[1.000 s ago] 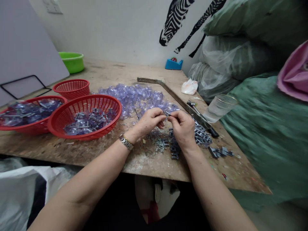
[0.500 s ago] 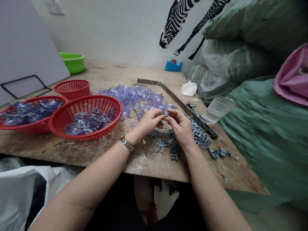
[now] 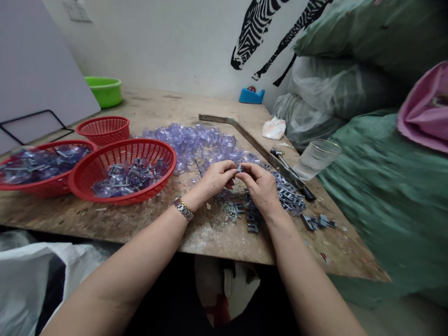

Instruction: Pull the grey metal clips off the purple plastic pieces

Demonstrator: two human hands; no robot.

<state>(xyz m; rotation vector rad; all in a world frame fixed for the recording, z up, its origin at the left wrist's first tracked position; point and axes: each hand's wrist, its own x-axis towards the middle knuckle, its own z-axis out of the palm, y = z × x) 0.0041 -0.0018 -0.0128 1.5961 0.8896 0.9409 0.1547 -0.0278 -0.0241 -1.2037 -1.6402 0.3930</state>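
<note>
My left hand (image 3: 216,178) and my right hand (image 3: 259,185) meet fingertip to fingertip over the wooden table (image 3: 154,112). Both pinch one small grey metal clip (image 3: 240,168) between them. Just beyond the hands lies a heap of clear purple plastic cups (image 3: 196,142). Under and to the right of my right hand spreads a pile of grey metal clips (image 3: 289,196). A watch sits on my left wrist.
Two large red baskets (image 3: 122,158) (image 3: 42,179) hold assembled pieces; a smaller red basket (image 3: 103,128) stands behind. A green bowl (image 3: 105,89), a blue tape dispenser (image 3: 251,95), a bent metal bar (image 3: 245,133), a glass (image 3: 317,157) and stuffed bags (image 3: 381,186) line the back and right.
Both hands stay together on the small clip; the fingers have shifted slightly around it. The camera view has drifted a little.
</note>
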